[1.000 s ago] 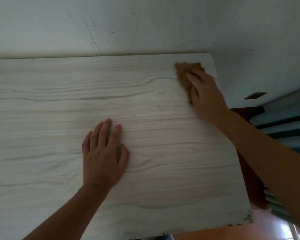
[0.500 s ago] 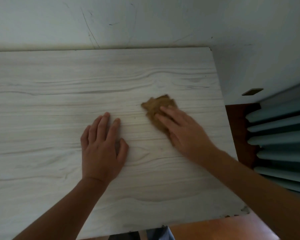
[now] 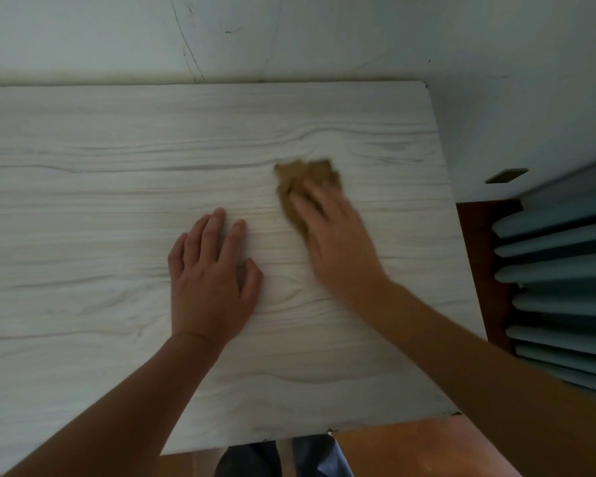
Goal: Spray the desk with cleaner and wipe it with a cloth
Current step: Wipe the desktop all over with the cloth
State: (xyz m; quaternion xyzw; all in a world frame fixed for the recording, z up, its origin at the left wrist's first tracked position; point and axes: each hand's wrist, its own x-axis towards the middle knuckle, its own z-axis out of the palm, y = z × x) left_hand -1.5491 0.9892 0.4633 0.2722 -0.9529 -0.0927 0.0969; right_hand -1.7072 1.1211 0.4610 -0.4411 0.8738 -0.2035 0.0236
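The desk [image 3: 83, 201] has a pale wood-grain top that fills most of the view. A crumpled brown cloth [image 3: 298, 180] lies on it right of centre, pressed flat under the fingers of my right hand [image 3: 338, 242], which is blurred with motion. My left hand [image 3: 210, 280] rests flat on the desk just left of it, fingers spread and holding nothing. No spray bottle is in view.
A white wall [image 3: 289, 36] runs along the desk's far edge. To the right stand pale blue slats [image 3: 565, 270] beside a dark red-brown panel. Orange-brown floor [image 3: 410, 452] shows below the desk's near edge.
My right hand dragged the cloth from the far right corner down toward the middle, then pushed it slightly back up and right. My left hand has stayed flat in place.
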